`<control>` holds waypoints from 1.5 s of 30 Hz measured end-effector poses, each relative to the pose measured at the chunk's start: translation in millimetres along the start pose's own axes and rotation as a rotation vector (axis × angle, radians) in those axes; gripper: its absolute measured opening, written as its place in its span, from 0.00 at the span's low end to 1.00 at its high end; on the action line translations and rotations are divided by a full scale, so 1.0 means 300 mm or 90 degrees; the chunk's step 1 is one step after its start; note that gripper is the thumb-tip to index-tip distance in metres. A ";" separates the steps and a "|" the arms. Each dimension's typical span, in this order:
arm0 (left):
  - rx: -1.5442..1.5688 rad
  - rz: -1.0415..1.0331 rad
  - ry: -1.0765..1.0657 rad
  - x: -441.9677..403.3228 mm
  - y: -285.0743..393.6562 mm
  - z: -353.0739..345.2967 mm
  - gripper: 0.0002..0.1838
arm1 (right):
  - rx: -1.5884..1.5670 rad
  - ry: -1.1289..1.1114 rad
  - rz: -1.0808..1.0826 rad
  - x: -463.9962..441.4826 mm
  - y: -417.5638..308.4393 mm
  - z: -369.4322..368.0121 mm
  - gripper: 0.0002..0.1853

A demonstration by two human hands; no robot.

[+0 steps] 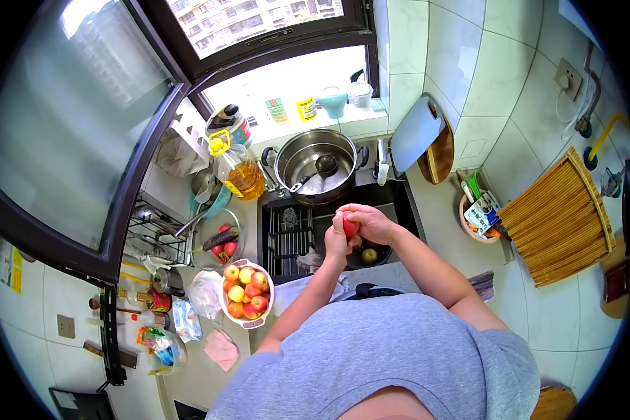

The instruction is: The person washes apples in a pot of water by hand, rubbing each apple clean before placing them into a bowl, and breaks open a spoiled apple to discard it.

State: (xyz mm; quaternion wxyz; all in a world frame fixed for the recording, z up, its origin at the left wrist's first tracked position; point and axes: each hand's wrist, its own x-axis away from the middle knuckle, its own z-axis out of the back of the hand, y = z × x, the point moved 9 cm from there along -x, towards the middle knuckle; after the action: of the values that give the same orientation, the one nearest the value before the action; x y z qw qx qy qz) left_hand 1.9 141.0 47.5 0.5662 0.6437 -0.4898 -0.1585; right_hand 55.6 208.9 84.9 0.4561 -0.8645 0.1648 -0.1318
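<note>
Over the dark sink (302, 234), a red apple (350, 225) is cupped between both hands. My left hand (337, 242) grips it from the left, and my right hand (372, 222) wraps it from above and the right. Just below the hands, a dark round pan (381, 260) in the sink holds several pale round fruits (369, 255). A wire rack (278, 241) fills the sink's left part, with a whitish cloth (309, 261) on it. To the left, a white colander (225, 302) is heaped with red and yellow apples (250, 291).
A large steel pot (287, 162) with a ladle (326, 165) stands behind the sink. On the left are an oil bottle (245, 178) and a glass bowl (201, 236) with an eggplant (220, 239). Cutting boards (416, 136) lean right; an open window (77, 126) juts in.
</note>
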 end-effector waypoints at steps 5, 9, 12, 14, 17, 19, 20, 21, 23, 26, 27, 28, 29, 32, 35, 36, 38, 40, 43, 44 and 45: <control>-0.087 0.002 0.035 0.003 -0.024 0.014 0.33 | -0.008 0.037 -0.055 -0.029 0.061 0.054 0.15; -0.093 -0.025 0.037 0.006 -0.001 0.005 0.31 | -0.061 0.036 -0.038 -0.021 0.045 0.036 0.16; -0.108 -0.064 0.047 0.003 0.007 -0.002 0.31 | -0.110 0.047 -0.036 -0.010 0.034 0.036 0.17; -0.111 -0.084 0.047 -0.002 0.006 -0.001 0.31 | -0.134 0.063 -0.050 -0.004 0.037 0.037 0.18; -0.090 -0.120 0.044 -0.002 0.029 -0.003 0.30 | -0.161 0.064 -0.044 -0.004 0.038 0.024 0.21; -0.100 -0.099 0.045 -0.015 0.015 0.010 0.29 | -0.145 0.087 -0.040 -0.009 0.049 0.038 0.23; -0.100 -0.097 0.045 -0.019 0.008 0.012 0.29 | -0.145 0.088 -0.041 -0.012 0.051 0.045 0.23; -0.149 -0.124 0.051 -0.021 0.009 0.014 0.29 | -0.120 0.098 -0.059 -0.013 0.057 0.057 0.22; -0.198 -0.151 0.056 -0.028 0.001 0.016 0.28 | -0.096 0.109 -0.076 -0.012 0.059 0.079 0.21; -0.259 -0.170 0.079 -0.030 0.003 0.017 0.27 | -0.018 0.109 -0.091 -0.002 0.054 0.089 0.20; -0.244 -0.156 0.077 -0.026 0.010 0.016 0.28 | -0.038 0.096 -0.076 0.000 0.048 0.080 0.19; -0.228 -0.143 0.076 -0.023 0.018 0.016 0.29 | -0.058 0.083 -0.061 0.000 0.043 0.071 0.18; -0.228 -0.142 0.077 -0.019 0.033 0.016 0.29 | -0.058 0.084 -0.062 0.000 0.048 0.071 0.18; -0.163 -0.131 0.052 -0.029 0.019 0.010 0.28 | -0.079 0.048 -0.014 -0.005 0.045 0.055 0.14; -0.221 -0.225 0.074 -0.033 0.031 0.011 0.30 | -0.035 0.081 -0.004 -0.011 0.037 0.063 0.16; -0.222 -0.225 0.074 -0.036 0.024 0.008 0.30 | -0.036 0.081 -0.003 -0.009 0.028 0.068 0.16; -0.275 -0.278 0.082 -0.029 0.032 0.001 0.31 | -0.003 0.079 -0.053 0.002 0.029 0.078 0.20; -0.230 -0.211 0.064 -0.032 0.026 0.002 0.32 | -0.026 0.063 -0.042 0.006 0.012 0.064 0.22; -0.127 -0.015 0.010 -0.025 0.012 0.019 0.35 | -0.058 0.006 -0.024 0.027 0.008 0.011 0.18; -0.055 0.060 -0.041 -0.025 -0.013 0.012 0.35 | 0.039 0.048 0.013 0.029 0.009 0.007 0.16; 0.018 0.135 -0.091 -0.017 -0.043 -0.007 0.35 | 0.137 0.090 0.050 0.032 0.008 -0.001 0.14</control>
State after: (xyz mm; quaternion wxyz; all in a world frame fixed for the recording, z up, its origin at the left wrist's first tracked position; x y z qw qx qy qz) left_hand 6.8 144.9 35.0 0.5344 0.5831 -0.5965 -0.1365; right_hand 63.9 203.7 83.8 0.5382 -0.7921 0.2153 -0.1914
